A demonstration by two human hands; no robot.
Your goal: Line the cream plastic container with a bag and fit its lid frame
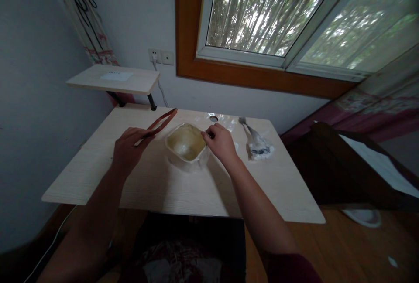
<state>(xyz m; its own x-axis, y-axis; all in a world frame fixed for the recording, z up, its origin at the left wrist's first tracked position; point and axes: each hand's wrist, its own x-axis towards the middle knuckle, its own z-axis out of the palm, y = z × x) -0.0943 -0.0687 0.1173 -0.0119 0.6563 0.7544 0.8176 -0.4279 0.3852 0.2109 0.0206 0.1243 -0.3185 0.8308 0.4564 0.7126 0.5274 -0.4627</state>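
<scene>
My left hand (128,145) is closed around one end of reddish-brown tongs (163,121), which look wooden. Their two arms point up and right, past the left side of a plastic container (186,154). This container is square with rounded corners, has clear walls and looks yellowish inside; it stands on the table. At its right rim, the bent fingers of my right hand (221,141) pinch the edge. A small dark patch shows between thumb and forefinger, and I cannot make out what it is. To the right lies a clear plastic bag (260,145) with whitish and dark contents.
The pale wooden table (140,191) carries a raised shelf (140,83) with a paper label at the back left. A cable hole (214,118) is near the back edge. Behind are a wall socket (155,55) and a window. A dark piece of furniture (314,174) stands right.
</scene>
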